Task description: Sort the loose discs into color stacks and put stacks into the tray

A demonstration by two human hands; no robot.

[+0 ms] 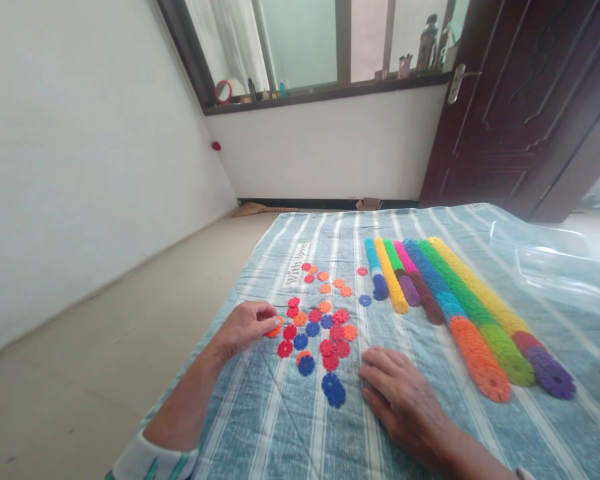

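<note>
Striped blue and white cloth [280, 427] under everything, "With love" printed toward the far end, window [300, 40] at the back and a dark red door [525, 87] off to the right. So from where I'm standing, loose discs [313, 329] in red, orange and blue are scattered mid-cloth between the two hands, some overlapping. Left hand [247, 325] is at the left edge of that scatter, thumb and fingertips pinching an orange disc [276, 329] right down by the cloth. Right hand [410, 400] lies palm down just right of the scatter, fingers close together and a bit bent; can't tell if anything's under the palm. Past it, seven neat rows [433, 280] of overlapping discs slant across the cloth, most in more than one colour. Clear plastic tub [555, 267] sits beyond those, far right.
</note>
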